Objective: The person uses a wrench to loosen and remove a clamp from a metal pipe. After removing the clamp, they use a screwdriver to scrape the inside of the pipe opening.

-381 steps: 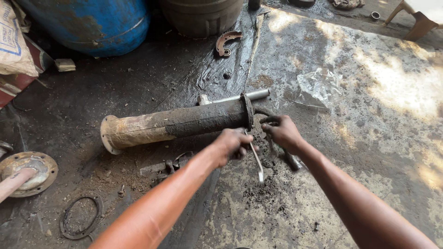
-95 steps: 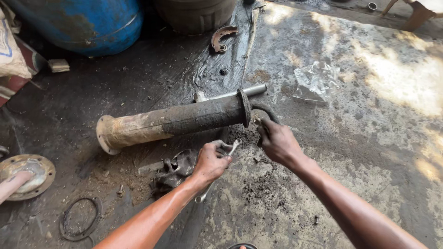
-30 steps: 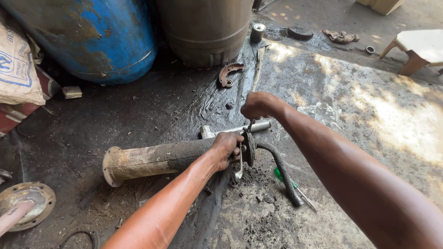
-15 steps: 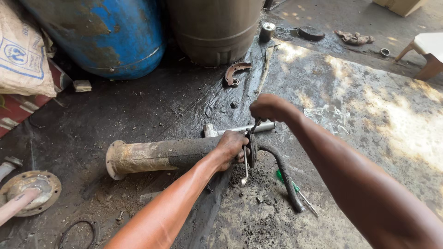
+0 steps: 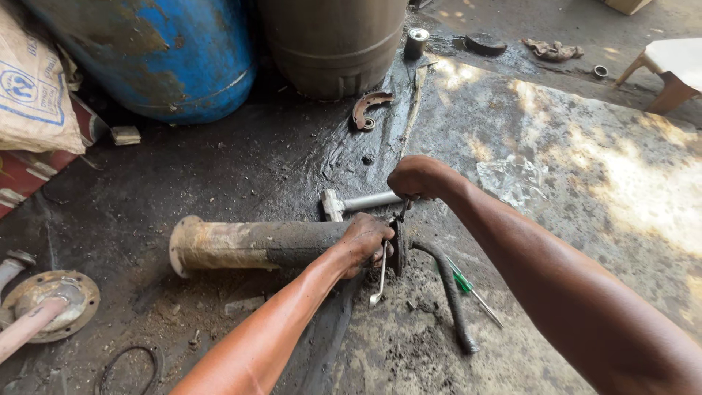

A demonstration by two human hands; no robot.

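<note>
Both hands (image 5: 365, 238) seemingly on greasy tube (image 5: 256, 245)

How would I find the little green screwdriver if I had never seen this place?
Start at the long dirty metal tube lying across the dark oily floor. Go to the end the left hand grips, where a black rubber hose curves toward you. Beside that hose lies the screwdriver; its bright green handle is the only green thing among the grey and black parts.
</note>
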